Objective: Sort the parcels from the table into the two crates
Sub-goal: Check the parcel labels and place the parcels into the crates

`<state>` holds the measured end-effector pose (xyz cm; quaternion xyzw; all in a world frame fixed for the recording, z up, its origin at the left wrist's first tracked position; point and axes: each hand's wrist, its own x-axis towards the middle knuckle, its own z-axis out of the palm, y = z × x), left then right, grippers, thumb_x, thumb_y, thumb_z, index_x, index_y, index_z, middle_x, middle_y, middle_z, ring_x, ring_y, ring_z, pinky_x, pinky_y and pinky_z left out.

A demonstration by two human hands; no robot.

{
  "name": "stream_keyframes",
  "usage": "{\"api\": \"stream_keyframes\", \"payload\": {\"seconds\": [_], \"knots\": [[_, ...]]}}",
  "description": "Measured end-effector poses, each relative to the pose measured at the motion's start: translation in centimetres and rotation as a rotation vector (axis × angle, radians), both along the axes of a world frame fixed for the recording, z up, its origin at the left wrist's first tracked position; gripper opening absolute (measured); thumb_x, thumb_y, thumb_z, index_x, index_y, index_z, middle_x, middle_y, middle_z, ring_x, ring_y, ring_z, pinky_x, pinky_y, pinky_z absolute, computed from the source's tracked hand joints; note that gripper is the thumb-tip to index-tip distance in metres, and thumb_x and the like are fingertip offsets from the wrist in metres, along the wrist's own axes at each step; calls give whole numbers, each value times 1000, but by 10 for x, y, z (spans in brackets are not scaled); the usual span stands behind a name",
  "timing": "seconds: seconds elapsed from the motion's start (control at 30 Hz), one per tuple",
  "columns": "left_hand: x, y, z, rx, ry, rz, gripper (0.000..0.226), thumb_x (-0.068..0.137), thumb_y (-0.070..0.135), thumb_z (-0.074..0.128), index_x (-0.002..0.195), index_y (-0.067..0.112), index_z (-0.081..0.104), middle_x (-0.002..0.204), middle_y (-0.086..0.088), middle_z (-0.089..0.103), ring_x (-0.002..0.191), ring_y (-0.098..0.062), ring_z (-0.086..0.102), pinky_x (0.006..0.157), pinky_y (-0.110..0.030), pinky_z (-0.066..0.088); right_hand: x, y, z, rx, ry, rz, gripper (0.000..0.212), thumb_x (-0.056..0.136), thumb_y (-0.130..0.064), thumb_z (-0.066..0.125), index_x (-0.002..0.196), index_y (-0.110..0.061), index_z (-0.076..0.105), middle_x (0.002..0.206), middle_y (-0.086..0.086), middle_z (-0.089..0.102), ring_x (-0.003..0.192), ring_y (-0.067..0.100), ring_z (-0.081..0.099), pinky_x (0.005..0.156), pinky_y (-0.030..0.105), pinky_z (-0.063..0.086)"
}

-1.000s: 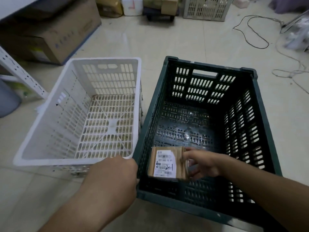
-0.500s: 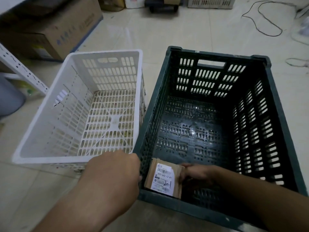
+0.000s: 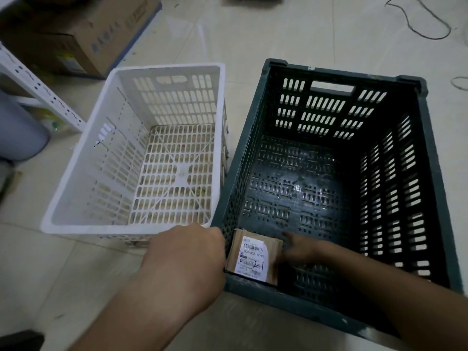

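pale tiled floor (image 3: 291,31) seen from above, carrying two slotted plastic crates set side by side, their long walls almost touching. the white crate (image 3: 76,225) stands on the left and holds nothing visible; the dark green crate (image 3: 430,173) stands on the right, deeper and taller. behind the white crate lies a large cardboard box (image 3: 83,34), with a white perforated shelf post (image 3: 38,84) slanting across the left edge and a grey rounded bin (image 3: 17,130) beside it; black cables (image 3: 425,24) loop over the floor at upper right. the parcel (image 3: 253,257), a small brown carton with a white barcode label facing up and a handwritten mark on it, lies flat on the green crate's bottom in the near left corner, against the near wall. the right hand (image 3: 298,249) reaches down into the green crate, fingers spread loosely and resting at the parcel's right edge; whether it grips the parcel cannot be told. the left hand (image 3: 184,257) is curled into a loose fist at the green crate's near left corner, knuckles up, and its fingers are hidden, so what it grasps, if anything, cannot be told.
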<state>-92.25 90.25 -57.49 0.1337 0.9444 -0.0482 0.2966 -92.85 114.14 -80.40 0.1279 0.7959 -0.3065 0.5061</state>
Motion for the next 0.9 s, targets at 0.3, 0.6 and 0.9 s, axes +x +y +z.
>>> {"api": "stream_keyframes", "payload": {"seconds": [0.3, 0.6, 0.9], "knots": [[2, -4, 22, 83, -95, 148, 10, 101, 24, 56, 91, 22, 56, 81, 3, 56, 81, -25, 59, 67, -32, 41, 5, -17, 125, 303, 323, 238, 74, 92, -53, 60, 155, -26, 32, 135, 7, 62, 113, 27, 63, 86, 42, 58], [18, -37, 163, 102, -229, 160, 10, 100, 28, 47, 94, 25, 55, 113, -4, 68, 105, -27, 65, 82, -36, 51, 20, -62, 318, 403, 504, 347, 57, 96, -52, 54, 144, -26, 41, 124, 4, 62, 109, 30, 62, 81, 41, 56], [1, -106, 421, 232, 2, 171, 22, 102, 36, 51, 112, 22, 66, 115, 0, 70, 104, -25, 66, 79, -35, 51, 1, -119, 627, 458, 803, 362, 48, 96, -48, 55, 139, -28, 49, 123, 0, 64, 111, 27, 60, 80, 39, 57]]}}
